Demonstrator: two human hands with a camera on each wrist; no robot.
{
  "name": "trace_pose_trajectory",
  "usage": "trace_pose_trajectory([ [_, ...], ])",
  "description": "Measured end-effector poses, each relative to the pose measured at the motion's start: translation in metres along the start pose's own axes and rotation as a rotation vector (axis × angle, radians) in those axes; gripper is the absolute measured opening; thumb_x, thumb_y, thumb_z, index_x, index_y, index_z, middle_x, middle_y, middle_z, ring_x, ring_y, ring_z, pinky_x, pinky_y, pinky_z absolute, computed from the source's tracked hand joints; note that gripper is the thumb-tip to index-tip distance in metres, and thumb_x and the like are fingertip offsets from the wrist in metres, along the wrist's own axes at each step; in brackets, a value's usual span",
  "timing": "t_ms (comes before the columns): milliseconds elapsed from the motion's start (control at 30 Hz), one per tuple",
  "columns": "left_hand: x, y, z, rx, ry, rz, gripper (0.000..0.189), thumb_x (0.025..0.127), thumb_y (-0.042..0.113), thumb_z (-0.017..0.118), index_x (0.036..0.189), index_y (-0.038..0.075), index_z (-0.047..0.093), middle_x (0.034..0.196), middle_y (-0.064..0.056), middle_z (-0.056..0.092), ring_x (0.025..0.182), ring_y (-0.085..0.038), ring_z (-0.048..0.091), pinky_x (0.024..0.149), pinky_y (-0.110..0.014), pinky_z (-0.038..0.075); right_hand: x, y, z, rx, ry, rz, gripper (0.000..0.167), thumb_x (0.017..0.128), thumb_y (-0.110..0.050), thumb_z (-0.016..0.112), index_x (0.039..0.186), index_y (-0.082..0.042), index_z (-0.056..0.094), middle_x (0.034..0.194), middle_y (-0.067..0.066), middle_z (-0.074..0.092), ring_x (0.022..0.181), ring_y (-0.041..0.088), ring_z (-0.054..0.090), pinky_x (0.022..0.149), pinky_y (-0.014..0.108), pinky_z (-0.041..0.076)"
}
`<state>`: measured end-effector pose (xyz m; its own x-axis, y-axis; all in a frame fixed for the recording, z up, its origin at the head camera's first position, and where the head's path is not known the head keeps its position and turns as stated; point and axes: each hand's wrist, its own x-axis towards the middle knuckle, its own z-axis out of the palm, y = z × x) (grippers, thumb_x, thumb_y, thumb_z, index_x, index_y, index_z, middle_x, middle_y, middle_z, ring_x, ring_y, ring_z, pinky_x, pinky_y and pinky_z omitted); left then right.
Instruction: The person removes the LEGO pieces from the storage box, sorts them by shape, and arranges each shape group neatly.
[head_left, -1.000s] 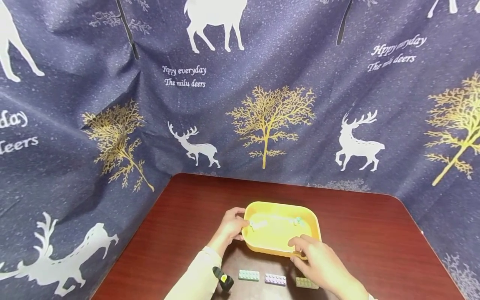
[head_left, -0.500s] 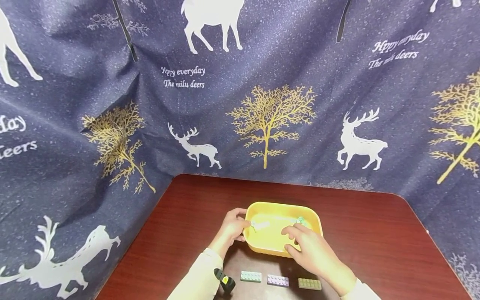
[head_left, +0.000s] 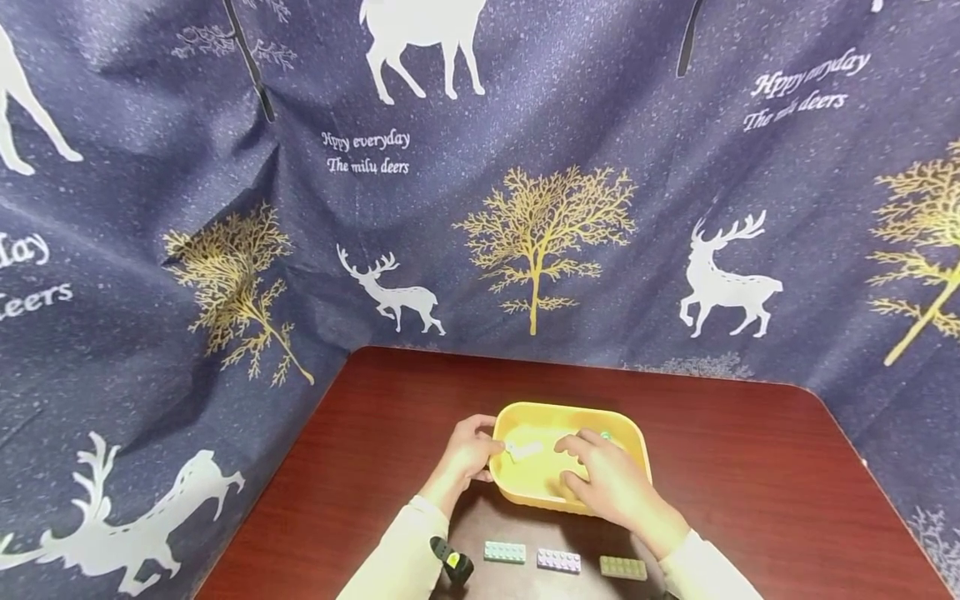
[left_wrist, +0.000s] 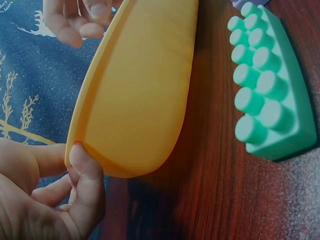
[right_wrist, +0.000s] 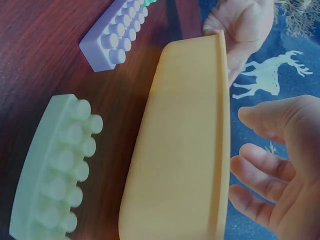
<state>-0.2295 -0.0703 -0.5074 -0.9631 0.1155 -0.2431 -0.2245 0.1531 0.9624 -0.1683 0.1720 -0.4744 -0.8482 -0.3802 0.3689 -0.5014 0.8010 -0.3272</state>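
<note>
A yellow plastic bin (head_left: 542,503) stands on the table. My left hand (head_left: 463,454) pinches its left rim; in the left wrist view the thumb (left_wrist: 86,172) lies over the edge. Over the bin's right half hovers my right hand (head_left: 609,477), fingers loosely bent, nothing seen between them. The right wrist view also shows those fingers (right_wrist: 257,205) apart from each other, beside the rim. Inside the bin lie a small pale piece (head_left: 525,451) near the left end and a small green piece (head_left: 606,435), mostly hidden by the right hand; I cannot tell their kinds.
In front of the bin, a row of toy building bricks lies on the dark red table (head_left: 405,392): mint green (head_left: 505,552), purple (head_left: 558,561) and pale green (head_left: 623,568). A black strap (head_left: 452,560) sits at the left wrist. A patterned blue cloth (head_left: 480,250) hangs behind.
My right hand has moved from the bin's front right rim inward and left over its inside, now covering much of the green piece. The left hand keeps its grip on the rim.
</note>
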Motion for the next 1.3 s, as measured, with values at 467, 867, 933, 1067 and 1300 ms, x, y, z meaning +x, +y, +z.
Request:
trace_pose_trajectory([
  [467,0.003,0.002,0.0,0.022,0.021,0.004,0.051,0.088,-0.001,0.069,0.138,0.001,0.057,0.087,-0.012,0.065,0.069,-0.031,0.071,0.041,-0.024,0.054,0.021,-0.004,0.016,-0.016,-0.056,-0.019,0.032,0.083,-0.019,0.082,0.113,-0.018,0.071,0.103,-0.004,0.065,0.09,0.015,0.066,0.08,0.037,0.06],
  [867,0.004,0.001,-0.002,0.019,0.013,0.001,0.049,0.089,-0.001,0.069,0.137,0.001,0.058,0.091,-0.013,0.068,0.067,-0.027,0.069,0.04,-0.024,0.053,0.034,-0.002,0.032,-0.007,-0.094,-0.044,0.04,0.08,-0.016,0.083,0.118,-0.015,0.069,0.11,0.0,0.065,0.095,0.019,0.067,0.083,0.039,0.061],
  [933,0.005,0.0,-0.002,0.019,0.012,-0.002,0.048,0.089,-0.001,0.07,0.136,0.002,0.058,0.091,-0.013,0.068,0.067,-0.026,0.069,0.04,-0.024,0.054,0.037,-0.002,0.034,-0.011,-0.097,-0.056,0.04,0.08,-0.016,0.083,0.118,-0.014,0.069,0.11,0.0,0.065,0.093,0.018,0.067,0.081,0.039,0.061],
  [1067,0.006,-0.001,-0.002,0.017,0.014,-0.015,0.048,0.089,-0.001,0.07,0.135,0.003,0.059,0.09,-0.012,0.067,0.067,-0.025,0.069,0.041,-0.025,0.054,0.044,-0.003,0.038,-0.007,-0.115,-0.061,0.04,0.079,-0.015,0.084,0.116,-0.014,0.07,0.107,0.001,0.064,0.09,0.019,0.067,0.08,0.039,0.061],
  [1300,0.004,-0.001,-0.001,0.014,0.009,-0.013,0.05,0.088,-0.001,0.071,0.136,0.003,0.058,0.089,-0.011,0.065,0.067,-0.025,0.068,0.04,-0.024,0.053,0.053,-0.005,0.045,-0.002,-0.176,-0.002,0.043,0.078,-0.014,0.085,0.119,-0.012,0.069,0.109,0.004,0.064,0.092,0.023,0.067,0.085,0.042,0.06],
])
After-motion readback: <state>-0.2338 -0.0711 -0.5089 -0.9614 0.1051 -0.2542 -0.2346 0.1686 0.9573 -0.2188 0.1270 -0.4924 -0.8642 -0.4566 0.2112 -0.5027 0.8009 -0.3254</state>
